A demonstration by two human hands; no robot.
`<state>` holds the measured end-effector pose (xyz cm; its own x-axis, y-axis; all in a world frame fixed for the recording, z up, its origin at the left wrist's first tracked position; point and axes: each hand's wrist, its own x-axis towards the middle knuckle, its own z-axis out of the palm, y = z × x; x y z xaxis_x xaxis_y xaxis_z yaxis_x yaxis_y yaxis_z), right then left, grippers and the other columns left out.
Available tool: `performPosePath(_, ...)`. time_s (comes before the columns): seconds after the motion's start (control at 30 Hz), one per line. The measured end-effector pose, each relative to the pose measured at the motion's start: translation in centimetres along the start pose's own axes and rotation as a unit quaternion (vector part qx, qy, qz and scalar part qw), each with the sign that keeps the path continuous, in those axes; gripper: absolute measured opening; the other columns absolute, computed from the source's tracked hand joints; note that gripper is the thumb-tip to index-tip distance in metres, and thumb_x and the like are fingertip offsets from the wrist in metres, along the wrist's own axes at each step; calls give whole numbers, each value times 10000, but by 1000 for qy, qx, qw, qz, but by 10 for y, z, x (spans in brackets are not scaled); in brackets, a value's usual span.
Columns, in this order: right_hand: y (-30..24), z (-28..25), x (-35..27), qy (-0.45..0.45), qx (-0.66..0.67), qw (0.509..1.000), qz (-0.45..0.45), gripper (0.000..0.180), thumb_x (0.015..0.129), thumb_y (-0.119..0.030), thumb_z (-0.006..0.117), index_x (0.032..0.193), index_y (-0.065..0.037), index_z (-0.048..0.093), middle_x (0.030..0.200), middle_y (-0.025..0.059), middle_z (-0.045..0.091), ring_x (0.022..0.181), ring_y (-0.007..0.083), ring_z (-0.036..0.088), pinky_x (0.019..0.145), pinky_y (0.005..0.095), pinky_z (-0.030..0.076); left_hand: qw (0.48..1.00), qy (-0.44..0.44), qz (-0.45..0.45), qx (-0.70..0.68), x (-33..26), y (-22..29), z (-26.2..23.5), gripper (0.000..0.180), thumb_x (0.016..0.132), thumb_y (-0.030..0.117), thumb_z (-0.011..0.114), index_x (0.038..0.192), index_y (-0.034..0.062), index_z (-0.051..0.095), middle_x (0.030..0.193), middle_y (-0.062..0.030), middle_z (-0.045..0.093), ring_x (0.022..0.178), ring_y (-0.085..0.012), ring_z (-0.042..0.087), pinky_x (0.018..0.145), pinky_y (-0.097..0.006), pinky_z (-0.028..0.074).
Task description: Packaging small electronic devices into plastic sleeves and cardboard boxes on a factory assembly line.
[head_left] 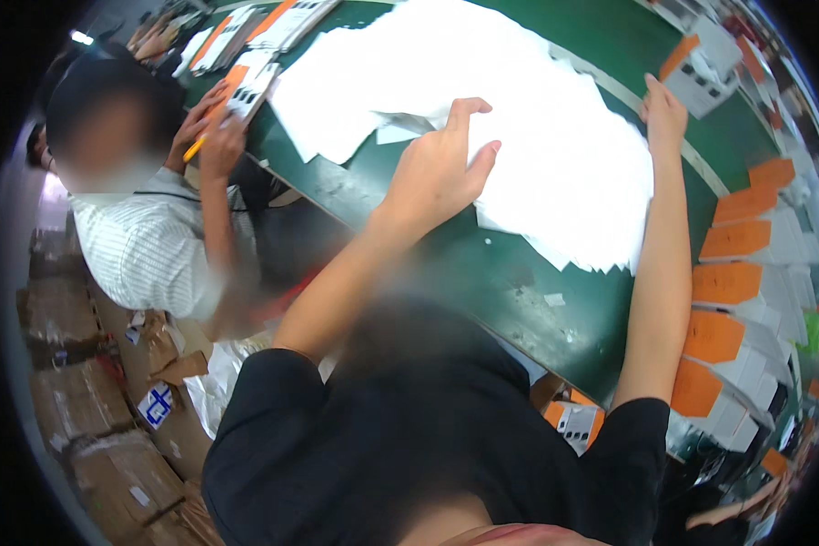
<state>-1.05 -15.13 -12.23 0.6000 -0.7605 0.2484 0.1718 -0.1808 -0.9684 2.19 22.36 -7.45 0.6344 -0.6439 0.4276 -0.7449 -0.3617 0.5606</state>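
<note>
As white sheets (564, 118) sprawl, long axis slanting down-right

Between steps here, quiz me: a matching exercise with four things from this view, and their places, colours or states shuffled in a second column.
Things:
1. White sheets
2. Left hand
3. Cardboard boxes
4. Row of packets

Places, colours or states:
A. Orange and white, along the right of the picture
B. Open
C. Heaped across the green table
D. Brown, at the far left of the picture

Pairs: 1-C, 2-B, 3-D, 4-A
</note>
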Motion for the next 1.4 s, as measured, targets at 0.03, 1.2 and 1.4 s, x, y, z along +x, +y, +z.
performPosePath(0.03,-3,-2,-1,-15,-30,999,-5,360,970,-317,667,711,-74,611,614,-47,465,556,68,414,524,256,323,999,28,-31,10,-4,-1,-7,360,919,130,696,1218,27,525,795,-133,665,579,-214,633,551,-318,465)
performPosePath(1.2,-20,-1,6,-150,-196,968,43,309,956,-341,637,921,-45,719,827,-11,662,699,87,546,675,229,441,737,199,-576,-292,53,-207,-128,433,807,286,838,1133,63,662,1099,-105,693,892,-234,709,706,-412,593)
performPosePath(1.4,-11,-10,8,-129,-204,969,51,309,948,-339,646,908,-40,712,804,-3,659,690,94,545,688,242,458,731,126,-611,-278,72,-186,-131,431,847,313,813,1190,135,622,1163,-50,690,1036,-223,693,910,-415,569)
